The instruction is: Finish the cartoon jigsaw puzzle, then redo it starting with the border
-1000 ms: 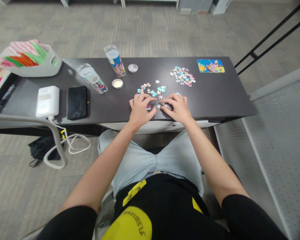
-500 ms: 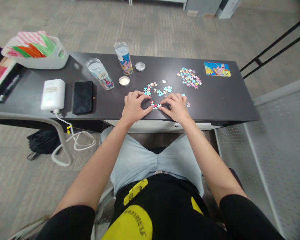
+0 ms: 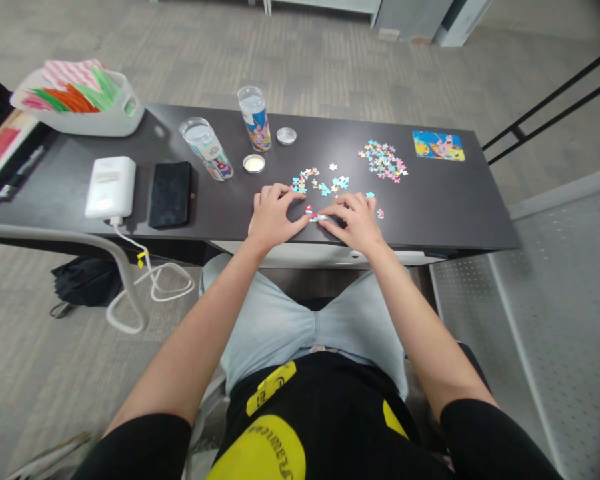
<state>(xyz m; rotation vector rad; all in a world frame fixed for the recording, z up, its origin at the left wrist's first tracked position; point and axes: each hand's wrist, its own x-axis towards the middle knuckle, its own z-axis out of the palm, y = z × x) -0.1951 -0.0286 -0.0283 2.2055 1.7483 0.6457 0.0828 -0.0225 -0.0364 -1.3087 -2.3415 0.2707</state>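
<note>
Both hands rest on the dark table (image 3: 430,207) near its front edge. My left hand (image 3: 274,217) has its fingers curled, the tips touching small joined puzzle pieces (image 3: 314,215). My right hand (image 3: 356,219) meets it from the right, its fingers bent down on the same pieces. Just beyond the fingers lies a loose cluster of puzzle pieces (image 3: 325,181). A denser pile of pieces (image 3: 384,160) lies farther right, beside a colourful picture card (image 3: 439,145).
Two clear tubes (image 3: 207,147) (image 3: 255,118) stand behind the hands, with two round lids (image 3: 254,163) (image 3: 287,136) near them. A black phone (image 3: 170,194) and a white charger (image 3: 111,187) with its cable lie left. A white basket (image 3: 80,101) sits far left.
My hands have stayed together on the small pieces, the fingers shifting slightly. The camera view has drifted, so the table sits a little more to the right and lower.
</note>
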